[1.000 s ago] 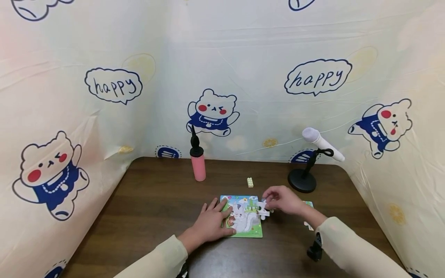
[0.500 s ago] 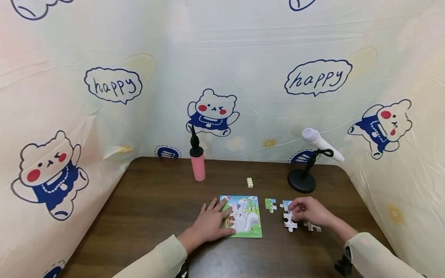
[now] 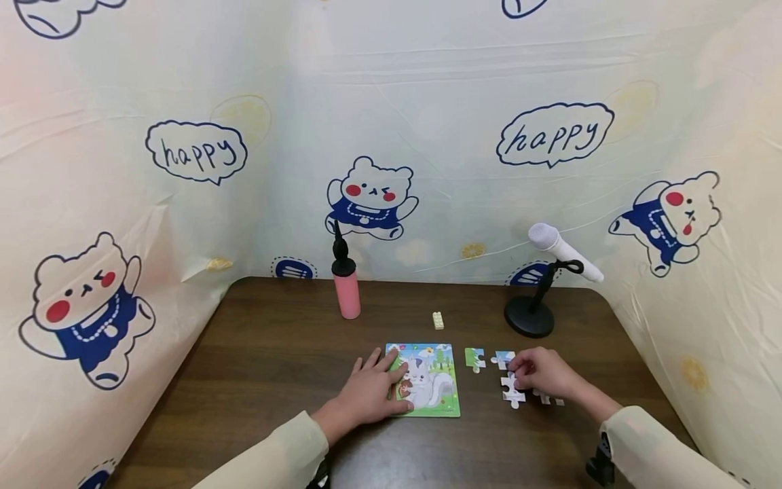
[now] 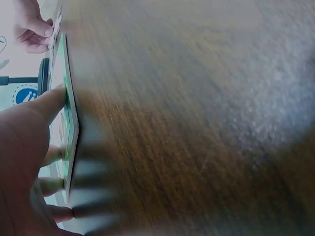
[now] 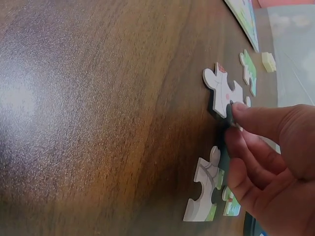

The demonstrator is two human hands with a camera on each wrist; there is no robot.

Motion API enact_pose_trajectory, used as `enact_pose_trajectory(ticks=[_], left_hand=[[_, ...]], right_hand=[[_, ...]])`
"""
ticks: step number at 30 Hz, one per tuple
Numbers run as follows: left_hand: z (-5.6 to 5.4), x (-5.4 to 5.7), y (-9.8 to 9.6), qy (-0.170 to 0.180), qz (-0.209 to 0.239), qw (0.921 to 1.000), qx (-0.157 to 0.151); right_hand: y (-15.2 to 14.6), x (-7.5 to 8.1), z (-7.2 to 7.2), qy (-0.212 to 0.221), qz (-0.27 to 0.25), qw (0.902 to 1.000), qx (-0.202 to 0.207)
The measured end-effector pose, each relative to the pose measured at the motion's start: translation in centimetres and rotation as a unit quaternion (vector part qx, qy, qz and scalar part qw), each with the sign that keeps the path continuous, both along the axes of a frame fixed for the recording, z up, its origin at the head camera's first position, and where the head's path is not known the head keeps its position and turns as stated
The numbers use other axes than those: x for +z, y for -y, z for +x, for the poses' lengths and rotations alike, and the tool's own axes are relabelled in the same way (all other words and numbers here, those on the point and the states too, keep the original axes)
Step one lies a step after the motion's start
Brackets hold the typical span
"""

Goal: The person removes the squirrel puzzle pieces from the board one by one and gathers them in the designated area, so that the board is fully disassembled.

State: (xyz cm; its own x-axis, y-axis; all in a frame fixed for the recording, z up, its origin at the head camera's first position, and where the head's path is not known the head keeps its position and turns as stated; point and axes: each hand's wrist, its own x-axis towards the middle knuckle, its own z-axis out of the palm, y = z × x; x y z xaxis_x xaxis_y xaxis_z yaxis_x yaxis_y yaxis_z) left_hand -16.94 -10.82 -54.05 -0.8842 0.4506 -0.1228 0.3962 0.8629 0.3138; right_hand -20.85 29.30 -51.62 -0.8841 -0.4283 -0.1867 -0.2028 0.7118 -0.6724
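Note:
My left hand [image 3: 371, 392] lies with spread fingers on the left part of a square puzzle board [image 3: 441, 392] printed with a grey-white squirrel. In the left wrist view, those fingertips rest on the board's edge. To the right, my right hand [image 3: 544, 372] pinches a mostly white jigsaw piece [image 5: 224, 91] at its edge between thumb and fingers. A green-and-blue piece [image 3: 474, 360] lies between board and hand, and a blue-white piece [image 3: 504, 359] lies by the fingertips. Under the right hand, another white-and-green piece [image 5: 201, 189] is partly hidden in the head view.
A small pale yellow toy brick [image 3: 438, 320] lies behind the board. Further back stand a pink hand pump [image 3: 347, 296] with a black top and a white microphone [image 3: 565, 252] on a black stand [image 3: 529, 317]. A printed cloth [image 3: 464, 204] surrounds the brown table [image 3: 269, 353].
My right hand has moved right, from beside the board to the loose pieces. Pieces it was over at the board's edge now lie further right. My left hand has stayed in place.

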Motion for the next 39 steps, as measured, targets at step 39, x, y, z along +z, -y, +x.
enact_pose_trajectory(ticks=[39], left_hand=[[-2.0,-0.8,3.9,-0.014,0.029,0.9995,-0.003]], right_hand=[[15.1,2.4,-1.4,-0.058,-0.009,0.9933,0.099]])
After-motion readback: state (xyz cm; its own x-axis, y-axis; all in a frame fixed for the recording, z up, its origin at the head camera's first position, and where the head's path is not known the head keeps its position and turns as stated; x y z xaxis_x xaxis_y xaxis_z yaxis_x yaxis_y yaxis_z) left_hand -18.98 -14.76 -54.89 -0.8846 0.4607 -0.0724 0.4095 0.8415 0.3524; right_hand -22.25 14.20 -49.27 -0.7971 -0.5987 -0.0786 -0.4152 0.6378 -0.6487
